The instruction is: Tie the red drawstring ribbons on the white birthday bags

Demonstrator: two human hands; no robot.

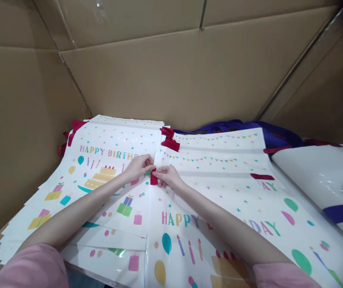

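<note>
My left hand point(140, 166) and my right hand point(169, 177) meet near the middle of the view, thumbs and fingertips pinched together. Between them is a short red ribbon point(153, 179), at the upper left edge of a white sheet point(207, 196) printed with HAPPY BIRTHDAY, balloons and candles. Both hands grip this ribbon. Beneath my left forearm lies a stack of similar white sheets point(123, 134), slightly fanned at the left edge. Another red ribbon point(262, 177) sticks out at the right end of a grey band on the right-hand sheets.
Tall cardboard walls point(165, 76) enclose the back and sides. More red ribbons point(170, 143) bunch at the top between the stacks. Purple straps point(282, 136) lie behind the right stack. A glossy white item point(312, 172) with a purple band rests at far right.
</note>
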